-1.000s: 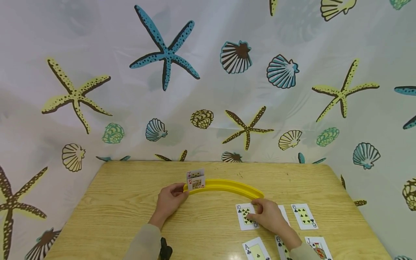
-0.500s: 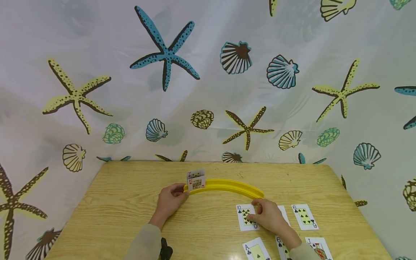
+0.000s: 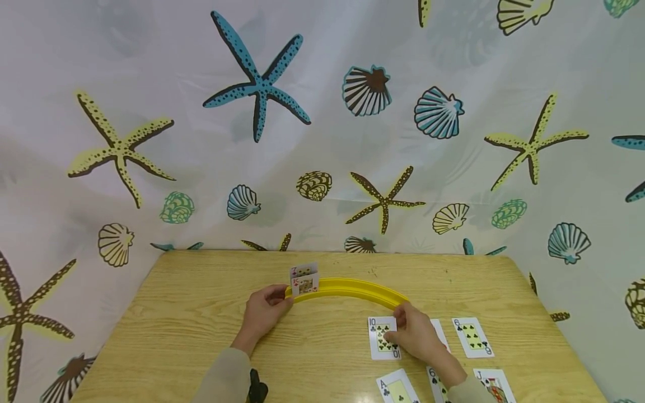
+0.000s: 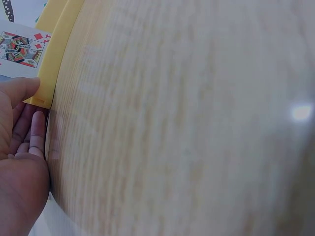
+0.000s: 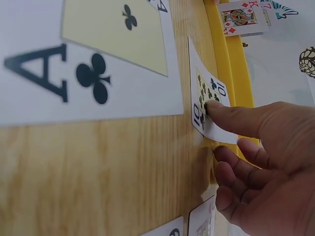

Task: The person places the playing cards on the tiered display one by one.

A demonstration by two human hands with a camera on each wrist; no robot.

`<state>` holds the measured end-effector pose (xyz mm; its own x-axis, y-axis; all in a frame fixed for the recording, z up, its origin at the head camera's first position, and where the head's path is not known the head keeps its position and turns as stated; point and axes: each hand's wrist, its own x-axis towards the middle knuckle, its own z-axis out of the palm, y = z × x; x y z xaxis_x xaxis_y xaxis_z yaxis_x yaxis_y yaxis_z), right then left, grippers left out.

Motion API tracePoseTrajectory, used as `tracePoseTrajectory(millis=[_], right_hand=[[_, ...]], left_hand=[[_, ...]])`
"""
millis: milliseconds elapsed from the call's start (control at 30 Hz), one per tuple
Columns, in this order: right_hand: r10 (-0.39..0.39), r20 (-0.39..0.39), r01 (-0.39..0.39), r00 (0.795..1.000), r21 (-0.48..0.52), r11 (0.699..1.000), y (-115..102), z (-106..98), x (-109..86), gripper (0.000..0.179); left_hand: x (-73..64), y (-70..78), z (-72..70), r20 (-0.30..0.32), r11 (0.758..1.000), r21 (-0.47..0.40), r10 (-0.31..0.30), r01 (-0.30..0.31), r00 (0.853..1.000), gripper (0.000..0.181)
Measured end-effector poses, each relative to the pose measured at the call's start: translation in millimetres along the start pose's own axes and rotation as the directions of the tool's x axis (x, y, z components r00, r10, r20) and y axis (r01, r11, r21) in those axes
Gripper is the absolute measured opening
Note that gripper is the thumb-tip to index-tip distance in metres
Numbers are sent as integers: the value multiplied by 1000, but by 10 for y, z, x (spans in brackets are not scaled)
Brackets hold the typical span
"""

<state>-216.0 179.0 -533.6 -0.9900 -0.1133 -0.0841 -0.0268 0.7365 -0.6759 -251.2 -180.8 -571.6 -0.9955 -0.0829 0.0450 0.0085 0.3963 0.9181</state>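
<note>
Ten of clubs (image 3: 378,342), slightly turned since earlier, in the right hand (image 3: 416,334)

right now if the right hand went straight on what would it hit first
Probably the yellow holder, at its right end: the right hand, thumb on the ten of clubs, points there, though whether they already touch is unclear.

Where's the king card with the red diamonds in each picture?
Head: the king of diamonds is a bit left of centre, below the middle, near the left hand.
Left wrist: the king of diamonds is at the left edge, in the upper part.
Right wrist: the king of diamonds is near the top, right of the middle.
Shared landmark: the curved yellow holder shows in all three.
</note>
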Motion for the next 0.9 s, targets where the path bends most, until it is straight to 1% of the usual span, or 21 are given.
tracePoseTrajectory(millis=[167,267,500,600,767,900], right_hand=[[-26,-42,28,999,52,998,-17,9,-12,27],[-41,-63,47,997,94,994,-37,-2,-8,23],[-58,-87,76,995,224,972,-99,-72,44,23],[-74,-104,99,992,258,961,-120,-95,62,25],[-119,-148,152,982,239,959,-165,-98,100,20],[-126,-171,161,977,209,965,-216,-78,157,19]], left_hand=[[-4,-5,0,2,1000,-7,4,-4,1000,37],[-1,-9,1,1,1000,-9,4,-4,1000,37],[0,-9,6,1,1000,-2,9,-9,1000,37],[-1,-6,9,3,1000,-5,7,-7,1000,37],[-5,1,9,4,1000,0,3,-3,1000,37],[0,2,12,-2,1000,8,4,-4,1000,37]])
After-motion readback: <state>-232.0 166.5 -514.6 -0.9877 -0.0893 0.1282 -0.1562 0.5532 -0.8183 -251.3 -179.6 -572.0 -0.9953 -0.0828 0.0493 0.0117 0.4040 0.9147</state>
